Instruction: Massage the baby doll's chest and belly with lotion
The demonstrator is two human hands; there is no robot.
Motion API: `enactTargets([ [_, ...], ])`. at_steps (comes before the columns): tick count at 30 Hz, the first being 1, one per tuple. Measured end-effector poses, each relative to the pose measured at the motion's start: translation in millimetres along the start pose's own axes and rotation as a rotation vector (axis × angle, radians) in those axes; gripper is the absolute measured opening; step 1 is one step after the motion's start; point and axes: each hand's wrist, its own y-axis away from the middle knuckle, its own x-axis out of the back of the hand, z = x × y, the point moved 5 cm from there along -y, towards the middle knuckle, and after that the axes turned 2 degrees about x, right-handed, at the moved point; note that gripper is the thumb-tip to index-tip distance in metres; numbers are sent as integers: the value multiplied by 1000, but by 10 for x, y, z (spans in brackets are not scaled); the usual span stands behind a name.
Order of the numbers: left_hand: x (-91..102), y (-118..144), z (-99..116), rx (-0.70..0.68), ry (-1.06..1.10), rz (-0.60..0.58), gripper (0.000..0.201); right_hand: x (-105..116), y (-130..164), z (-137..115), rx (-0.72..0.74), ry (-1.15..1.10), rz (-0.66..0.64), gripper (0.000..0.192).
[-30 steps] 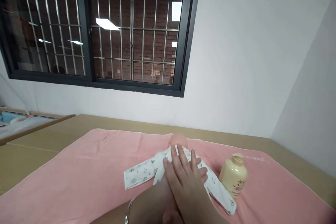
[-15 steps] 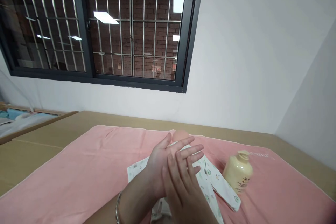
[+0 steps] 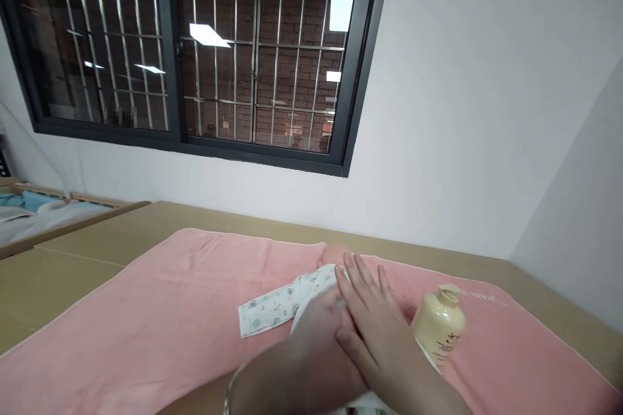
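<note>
A baby doll lies on a pink towel (image 3: 146,311), its bare head (image 3: 333,254) toward the wall and its body in a white printed garment (image 3: 275,301). My right hand (image 3: 382,331) lies flat, fingers spread, on top of my left hand (image 3: 321,331), palm against it, just above the doll's torso. My left wrist wears a metal bangle (image 3: 228,389). Neither hand holds anything. A cream pump bottle (image 3: 440,323) stands upright to the right of my right hand, close to it.
The towel covers a tan cardboard-coloured surface (image 3: 87,253) that runs to a white wall. A barred dark window (image 3: 195,58) is above. At the far left is a wooden-framed cot or tray (image 3: 43,217) with light cloth.
My hands rubbed together: half a second ago the left palm was raised and open under the right fingers; now the right hand has slid forward over the left, lower on the doll.
</note>
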Motion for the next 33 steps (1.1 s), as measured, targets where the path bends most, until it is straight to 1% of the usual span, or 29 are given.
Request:
enactTargets([
  [1, 32, -8, 66, 59, 2, -28, 67, -5, 30, 126, -54, -9, -41, 69],
  [2, 56, -23, 110, 155, 109, -98, 69, -44, 37, 234, -115, -25, -84, 66],
  [3, 106, -50, 152, 232, 233, -133, 69, -111, 26, 319, -175, -46, -128, 64],
  [4, 190, -99, 185, 274, 325, -111, 65, -200, 6, 384, -235, -69, -175, 63],
  [5, 311, -172, 203, 270, 377, -25, 58, -302, -16, 433, -299, -89, -221, 61],
  [6, 441, -263, 209, 214, 396, 76, 51, -410, -32, 465, -367, -104, -262, 60],
  [8, 705, -452, 147, 50, 342, 320, 37, -617, -44, 479, -476, -129, -320, 60],
  [9, 804, -542, 76, -20, 265, 411, 32, -708, -44, 461, -498, -150, -333, 60],
  [10, 885, -623, -19, -66, 156, 492, 28, -791, -47, 429, -480, -181, -340, 60],
  [11, 946, -696, -131, -90, 25, 553, 25, -865, -53, 391, -426, -220, -349, 59],
  [13, 996, -823, -383, -94, -245, 562, 26, -972, -53, 374, -331, -279, -365, 56],
  [14, 1002, -865, -506, -103, -348, 542, 28, -1007, -46, 414, -330, -287, -369, 55],
  [15, 998, -892, -621, -118, -432, 510, 31, -1034, -32, 485, -374, -279, -373, 56],
  [16, 1000, -898, -721, -133, -510, 508, 33, -1055, -9, 570, -450, -256, -376, 58],
  [18, 1003, -872, -859, -185, -650, 549, 36, -1089, 53, 696, -617, -185, -393, 63],
  [19, 1002, -853, -903, -212, -702, 574, 36, -1104, 84, 713, -681, -142, -406, 65],
  [20, 1000, -835, -933, -239, -737, 595, 37, -1118, 108, 697, -718, -102, -414, 66],
  [21, 997, -821, -954, -261, -753, 607, 37, -1132, 116, 653, -718, -73, -417, 67],
  [22, 997, -812, -966, -279, -751, 612, 38, -1145, 108, 595, -684, -61, -413, 65],
  [23, 999, -805, -972, -292, -738, 614, 39, -1157, 84, 537, -621, -72, -404, 63],
  [25, 999, -800, -967, -311, -715, 608, 41, -1173, 13, 468, -445, -155, -380, 57],
  [26, 996, -799, -959, -319, -716, 605, 41, -1175, -19, 478, -373, -207, -368, 55],
  [27, 989, -798, -950, -326, -727, 602, 41, -1176, -40, 524, -346, -246, -358, 53],
  [28, 981, -796, -941, -331, -743, 603, 41, -1179, -46, 599, -378, -262, -350, 54],
  [30, 969, -790, -930, -337, -772, 616, 40, -1188, -15, 742, -545, -220, -354, 58],
  [31, 967, -788, -930, -336, -776, 623, 39, -1187, 11, 768, -626, -172, -360, 60],
  [32, 967, -786, -933, -332, -775, 626, 39, -1182, 33, 752, -676, -121, -368, 61],
  [33, 968, -786, -937, -328, -772, 626, 39, -1176, 40, 698, -676, -81, -375, 61],
])
